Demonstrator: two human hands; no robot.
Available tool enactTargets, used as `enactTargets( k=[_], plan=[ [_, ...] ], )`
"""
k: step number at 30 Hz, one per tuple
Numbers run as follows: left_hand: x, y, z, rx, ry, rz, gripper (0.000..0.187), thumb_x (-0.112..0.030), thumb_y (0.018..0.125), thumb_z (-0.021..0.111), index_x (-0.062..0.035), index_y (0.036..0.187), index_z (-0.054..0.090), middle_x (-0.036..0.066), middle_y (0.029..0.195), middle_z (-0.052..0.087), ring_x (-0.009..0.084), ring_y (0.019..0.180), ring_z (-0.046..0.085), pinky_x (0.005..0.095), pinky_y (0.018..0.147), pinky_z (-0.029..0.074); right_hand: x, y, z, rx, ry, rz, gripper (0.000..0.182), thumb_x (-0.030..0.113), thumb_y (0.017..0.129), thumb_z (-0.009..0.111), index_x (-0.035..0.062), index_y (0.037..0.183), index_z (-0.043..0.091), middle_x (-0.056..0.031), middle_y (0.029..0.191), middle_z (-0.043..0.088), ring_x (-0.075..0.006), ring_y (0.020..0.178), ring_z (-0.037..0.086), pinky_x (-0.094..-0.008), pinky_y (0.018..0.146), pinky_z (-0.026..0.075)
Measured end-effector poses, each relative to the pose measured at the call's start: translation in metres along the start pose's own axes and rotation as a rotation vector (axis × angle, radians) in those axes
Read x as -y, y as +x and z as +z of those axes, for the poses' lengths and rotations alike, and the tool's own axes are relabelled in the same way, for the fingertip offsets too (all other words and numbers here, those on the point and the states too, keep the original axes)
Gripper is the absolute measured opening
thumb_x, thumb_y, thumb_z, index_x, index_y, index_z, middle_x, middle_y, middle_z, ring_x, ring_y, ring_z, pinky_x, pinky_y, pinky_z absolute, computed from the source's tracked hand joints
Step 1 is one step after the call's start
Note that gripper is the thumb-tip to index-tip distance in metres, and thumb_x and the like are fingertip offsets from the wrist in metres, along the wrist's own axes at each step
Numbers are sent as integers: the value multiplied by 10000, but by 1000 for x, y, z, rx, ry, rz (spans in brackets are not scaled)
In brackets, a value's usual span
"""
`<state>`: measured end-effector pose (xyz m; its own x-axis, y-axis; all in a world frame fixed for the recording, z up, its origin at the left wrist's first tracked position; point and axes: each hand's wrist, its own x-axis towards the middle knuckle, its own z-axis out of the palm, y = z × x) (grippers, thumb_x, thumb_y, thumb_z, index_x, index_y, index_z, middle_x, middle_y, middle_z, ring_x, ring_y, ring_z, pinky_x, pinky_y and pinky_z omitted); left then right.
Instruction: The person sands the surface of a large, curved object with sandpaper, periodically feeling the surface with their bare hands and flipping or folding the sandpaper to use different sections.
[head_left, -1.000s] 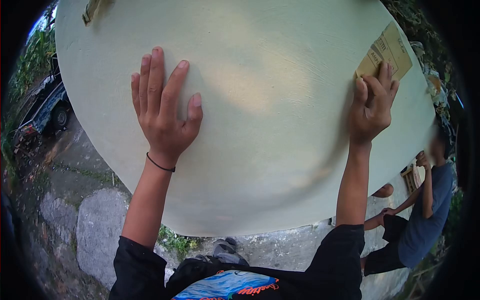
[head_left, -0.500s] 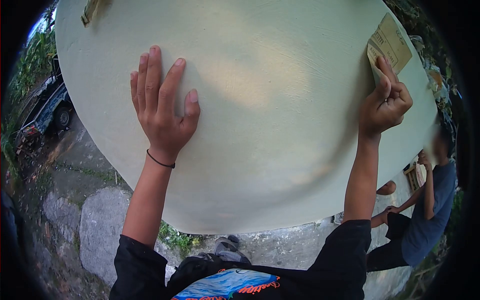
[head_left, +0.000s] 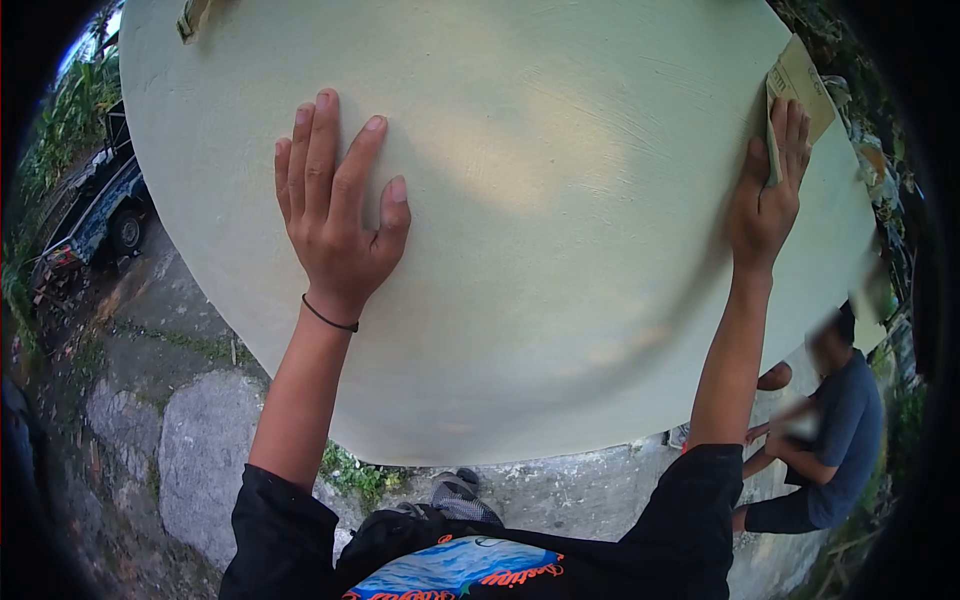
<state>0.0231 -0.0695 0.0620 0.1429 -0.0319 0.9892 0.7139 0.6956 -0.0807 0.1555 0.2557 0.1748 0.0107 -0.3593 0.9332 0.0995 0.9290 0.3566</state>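
Note:
A large, pale, smooth panel [head_left: 520, 300] with rounded edges fills most of the view, with fine scratches on its upper part. My left hand [head_left: 340, 210] rests on it, open, palm down and fingers spread, with a thin dark band at the wrist. Near the panel's right edge, my right hand [head_left: 765, 200] presses a folded sheet of sandpaper [head_left: 803, 85] to the surface. Printed lettering shows on the sheet's tan back; part of it lies hidden under my fingers.
A small folded piece [head_left: 193, 18] lies at the panel's upper left. A person [head_left: 845, 430] in a grey-blue shirt sits at the right. A wheeled vehicle [head_left: 105, 215] stands at the left, beyond rough concrete ground [head_left: 210, 440].
My right hand has gone from pinching the sheet with curled fingers to lying flatter over it, slightly rightward. The seated person has lowered a hand from the face and leaned forward.

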Motion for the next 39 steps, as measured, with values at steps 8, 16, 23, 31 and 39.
enactTargets(
  k=[8, 16, 23, 31, 39],
  plan=[
    [0, 0, 1, 8, 13, 6, 415, -233, 842, 516, -163, 1248, 565, 119, 1412, 445, 264, 1355, 355, 419, 1139, 202, 95, -69, -2, 344, 63, -269, 441, 138, 932, 458, 183, 1371, 469, -29, 1444, 416, -195, 1373, 322, -406, 1154, 174],
    [3, 0, 3, -5, 18, 7, 406, -244, 843, 518, -167, 1238, 574, 116, 1411, 447, 261, 1353, 357, 413, 1140, 198, 63, -51, 11, 63, 0, 169, 466, 203, 956, 471, 92, 1403, 404, -108, 1481, 347, -282, 1403, 246, -437, 1145, 119],
    [2, -5, 0, 64, 72, -10, 439, -258, 856, 489, -165, 1279, 561, 129, 1443, 406, 265, 1382, 308, 415, 1149, 150, 54, -41, -4, 320, -25, -115, 426, 181, 935, 469, 226, 1358, 491, -42, 1468, 383, -219, 1386, 296, -396, 1154, 137],
    [1, -7, -4, 143, 159, -79, 453, -349, 891, 446, -243, 1322, 536, 126, 1474, 357, 245, 1410, 242, 400, 1164, 53, 135, -89, 13, 376, 38, -178, 467, 239, 932, 470, 343, 1385, 419, 0, 1522, 274, -172, 1417, 205, -450, 1172, 28],
    [8, -30, -7, 133, 179, -151, 509, -421, 924, 394, -195, 1373, 474, 155, 1502, 287, 264, 1428, 178, 410, 1158, 33, 41, -11, 14, 10, 69, 156, 431, 202, 954, 465, 216, 1385, 462, -79, 1492, 343, -248, 1414, 230, -421, 1133, 87]
  ],
)
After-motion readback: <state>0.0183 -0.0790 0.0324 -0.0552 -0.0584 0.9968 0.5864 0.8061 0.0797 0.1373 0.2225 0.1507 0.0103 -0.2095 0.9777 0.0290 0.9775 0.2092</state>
